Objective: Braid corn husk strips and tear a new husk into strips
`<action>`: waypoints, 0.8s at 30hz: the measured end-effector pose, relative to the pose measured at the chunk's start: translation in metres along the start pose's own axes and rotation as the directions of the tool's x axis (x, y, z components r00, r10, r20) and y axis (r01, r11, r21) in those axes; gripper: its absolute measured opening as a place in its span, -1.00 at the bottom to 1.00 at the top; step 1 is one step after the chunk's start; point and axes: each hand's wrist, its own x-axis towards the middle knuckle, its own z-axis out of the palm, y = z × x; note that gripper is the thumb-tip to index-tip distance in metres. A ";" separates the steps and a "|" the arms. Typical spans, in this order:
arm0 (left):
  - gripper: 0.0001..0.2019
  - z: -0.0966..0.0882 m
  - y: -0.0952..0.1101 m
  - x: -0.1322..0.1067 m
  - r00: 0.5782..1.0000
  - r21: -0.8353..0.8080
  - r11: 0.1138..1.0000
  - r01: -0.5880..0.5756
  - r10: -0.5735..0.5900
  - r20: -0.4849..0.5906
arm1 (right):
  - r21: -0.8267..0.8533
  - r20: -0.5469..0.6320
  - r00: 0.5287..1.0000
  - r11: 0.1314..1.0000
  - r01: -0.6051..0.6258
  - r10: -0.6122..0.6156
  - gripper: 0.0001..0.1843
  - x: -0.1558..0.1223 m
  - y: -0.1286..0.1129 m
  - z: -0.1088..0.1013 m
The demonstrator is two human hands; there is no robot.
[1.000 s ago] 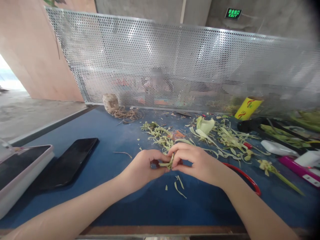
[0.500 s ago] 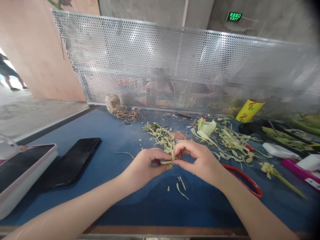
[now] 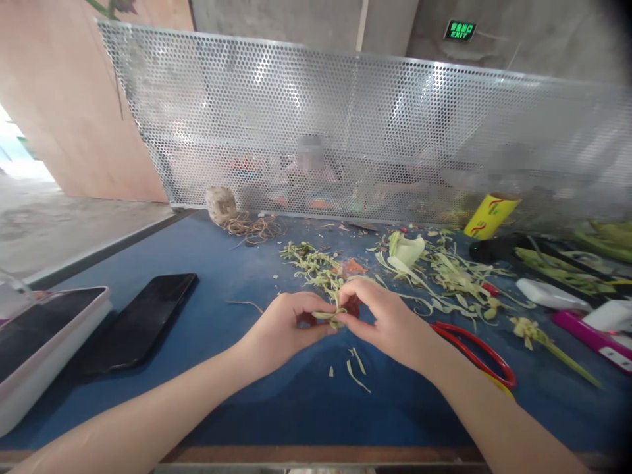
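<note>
Between my two hands is a small bundle of pale green husk strips (image 3: 330, 318), folded or knotted together; its exact form is partly covered by fingers. My left hand (image 3: 286, 326) pinches it from the left with thumb and forefinger. From the right, my right hand (image 3: 378, 322) pinches the same strips with thumb and fingertips. Just beyond my hands lies a chain of knotted green husk pieces (image 3: 316, 263) on the blue table (image 3: 237, 408). A few thin husk scraps (image 3: 358, 372) lie in front of my hands. Red-handled scissors (image 3: 481, 352) rest partly beneath my right forearm.
Loose husk strips (image 3: 449, 270) are heaped at the right, near a yellow roll (image 3: 491, 216) and a purple power strip (image 3: 590, 336). A black phone (image 3: 148, 322) and a white-edged box (image 3: 54, 349) sit left. Twine (image 3: 254, 227) lies by a perforated metal screen (image 3: 237, 118).
My fingers have shifted slightly on the husk strips, the right hand drawing a little left. More of the scissors shows now. The person's legs at the far left are gone from view.
</note>
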 end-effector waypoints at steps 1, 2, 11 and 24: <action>-0.87 0.000 0.000 0.000 1.000 -0.006 1.000 0.002 -0.002 0.008 | 0.001 0.004 1.000 1.000 -0.003 0.003 -0.91 0.000 0.000 0.000; -0.86 0.000 0.001 0.000 1.000 -0.010 1.000 0.006 -0.006 0.012 | 0.002 0.004 1.000 1.000 -0.006 0.006 -0.92 0.001 -0.001 -0.001; -0.89 -0.002 0.005 -0.001 0.999 -0.014 1.000 0.019 -0.018 0.038 | 0.277 0.111 0.993 0.959 -0.061 0.032 -0.90 0.001 -0.003 -0.008; -0.85 -0.005 0.008 -0.004 0.989 0.213 0.969 -0.128 0.109 0.096 | 0.602 0.289 0.945 0.739 -0.302 0.151 -0.77 0.005 0.004 0.000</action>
